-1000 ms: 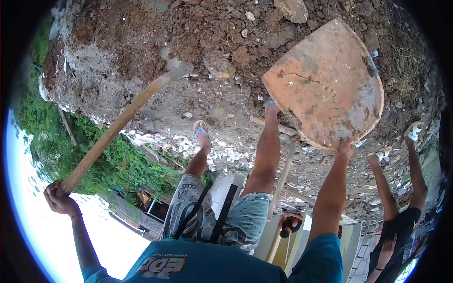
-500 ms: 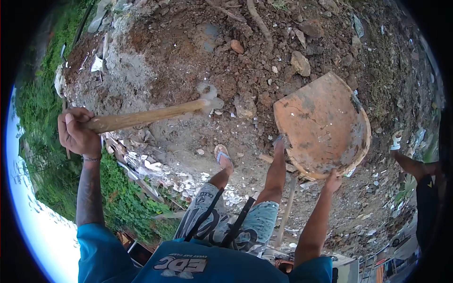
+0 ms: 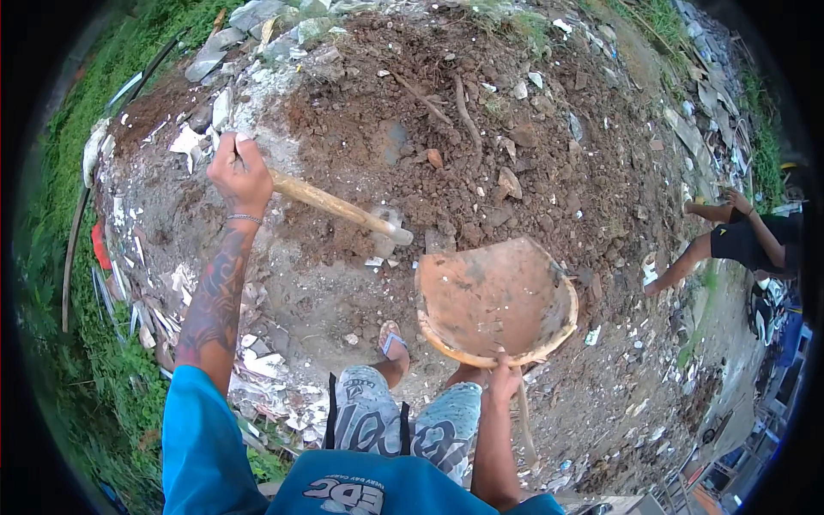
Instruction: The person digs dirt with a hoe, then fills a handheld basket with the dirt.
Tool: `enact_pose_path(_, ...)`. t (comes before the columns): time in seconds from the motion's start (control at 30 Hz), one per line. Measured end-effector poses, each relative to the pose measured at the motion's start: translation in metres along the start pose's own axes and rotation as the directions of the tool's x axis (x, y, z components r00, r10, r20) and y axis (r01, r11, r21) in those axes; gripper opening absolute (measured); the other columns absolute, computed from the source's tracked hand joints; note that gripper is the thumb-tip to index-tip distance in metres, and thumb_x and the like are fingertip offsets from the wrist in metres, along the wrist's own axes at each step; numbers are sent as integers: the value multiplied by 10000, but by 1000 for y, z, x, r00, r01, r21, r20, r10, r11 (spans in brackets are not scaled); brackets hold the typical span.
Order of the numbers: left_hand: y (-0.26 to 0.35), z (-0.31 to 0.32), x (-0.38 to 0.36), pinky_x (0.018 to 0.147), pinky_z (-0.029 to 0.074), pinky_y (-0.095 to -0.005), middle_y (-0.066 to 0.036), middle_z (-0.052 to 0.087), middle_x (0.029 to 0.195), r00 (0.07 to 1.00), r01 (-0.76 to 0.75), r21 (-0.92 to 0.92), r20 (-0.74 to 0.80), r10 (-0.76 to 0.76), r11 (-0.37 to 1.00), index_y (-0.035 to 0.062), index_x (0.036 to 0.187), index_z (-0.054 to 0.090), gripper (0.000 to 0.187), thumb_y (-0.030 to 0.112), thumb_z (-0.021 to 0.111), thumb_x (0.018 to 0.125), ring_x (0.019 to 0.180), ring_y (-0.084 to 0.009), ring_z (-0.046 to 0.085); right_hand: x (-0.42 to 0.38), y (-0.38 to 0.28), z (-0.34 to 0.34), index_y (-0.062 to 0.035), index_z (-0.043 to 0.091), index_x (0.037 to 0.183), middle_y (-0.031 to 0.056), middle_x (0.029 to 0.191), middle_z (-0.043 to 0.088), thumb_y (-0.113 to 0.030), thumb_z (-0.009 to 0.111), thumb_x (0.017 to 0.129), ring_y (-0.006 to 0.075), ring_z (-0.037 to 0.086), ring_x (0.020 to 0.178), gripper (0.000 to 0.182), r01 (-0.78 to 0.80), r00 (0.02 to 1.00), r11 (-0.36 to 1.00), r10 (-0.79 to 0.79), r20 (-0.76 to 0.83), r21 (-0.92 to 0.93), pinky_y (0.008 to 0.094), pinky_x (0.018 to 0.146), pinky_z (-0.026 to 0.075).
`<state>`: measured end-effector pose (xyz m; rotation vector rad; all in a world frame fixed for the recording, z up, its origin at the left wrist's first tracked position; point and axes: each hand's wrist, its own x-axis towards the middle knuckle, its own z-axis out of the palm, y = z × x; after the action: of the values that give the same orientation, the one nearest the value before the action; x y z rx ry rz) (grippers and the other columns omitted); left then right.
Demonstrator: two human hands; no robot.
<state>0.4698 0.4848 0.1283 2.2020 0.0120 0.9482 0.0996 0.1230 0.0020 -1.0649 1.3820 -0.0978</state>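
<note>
My left hand (image 3: 240, 174) is closed around the end of the wooden handle of a hoe (image 3: 330, 204). The hoe's metal head rests low against the dirt, its blade hard to make out. In my right hand (image 3: 504, 380) is the rim of a worn orange scoop-shaped plastic pan (image 3: 493, 296), stained with mud. Its straight, open edge faces away from me, towards loose brown soil (image 3: 369, 120), and its curved rim is on my side. The hoe's head is just left of the pan's far left corner.
Rocks (image 3: 509, 183), a root (image 3: 466, 112) and white rubble (image 3: 257, 365) lie about the ground. Green plants (image 3: 51, 300) border the left side. Another person (image 3: 738, 240) is at the far right. A wooden stick (image 3: 525, 425) lies by my right forearm.
The view has tilted up and shifted. My left hand has come inward with the hoe, whose handle now slants down to the right. The pan sits closer in front of my legs.
</note>
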Motion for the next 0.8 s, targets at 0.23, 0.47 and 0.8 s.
enact_pose_path(0.23,-2,9,12,521,408,-434,-173,544,581,996,-64,150,-44,71,987,49,710,535,211,201,539,857,530,-382,547,-23,63,19,69,517,1118,172,1043,594,-212,632,880,277,647,904,385,-225,971,972,230,63,-71,410,655,589)
enact_pose_path(0.47,14,44,19,541,420,-437,-181,536,598,999,-16,70,-39,19,997,50,732,541,164,175,541,837,560,-384,554,-82,122,43,67,472,1202,168,1125,569,-148,593,905,297,627,971,386,-294,956,952,295,2,89,444,792,587)
enact_pose_path(0.8,57,66,-7,540,397,-416,-178,523,600,995,-95,27,-5,95,995,12,705,515,201,160,543,838,530,-350,514,11,264,25,-1,491,1166,141,1127,556,-108,577,888,303,622,951,310,-574,770,749,631,-93,330,409,763,598)
